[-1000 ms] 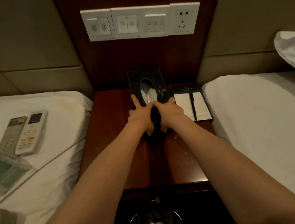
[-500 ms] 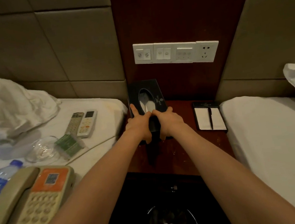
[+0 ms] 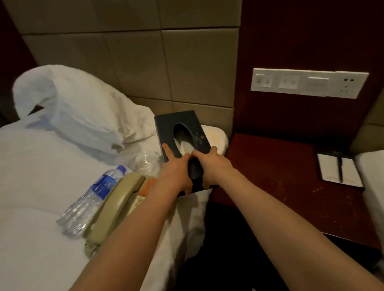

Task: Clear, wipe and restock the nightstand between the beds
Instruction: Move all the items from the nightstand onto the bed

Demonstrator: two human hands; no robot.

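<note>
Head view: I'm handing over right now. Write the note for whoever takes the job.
Left grip and right grip: both hold the near end of the black rectangular tissue box, over the edge of the white left bed.
Done: clear plastic water bottle, beige telephone and clear glass ashtray lie on that bed.
Left: set the box down; move the black notepad tray with pen off the dark red wooden nightstand; wipe its specked top; restock.

Two hands are showing, left hand [image 3: 174, 177] and right hand [image 3: 215, 169]. One tissue box [image 3: 165, 129] is appearing at twelve o'clock. One water bottle [image 3: 89, 201], one telephone [image 3: 118, 202] and one glass dish [image 3: 144, 162] are lying at nine o'clock, one notepad [image 3: 329, 167] at three.
</note>
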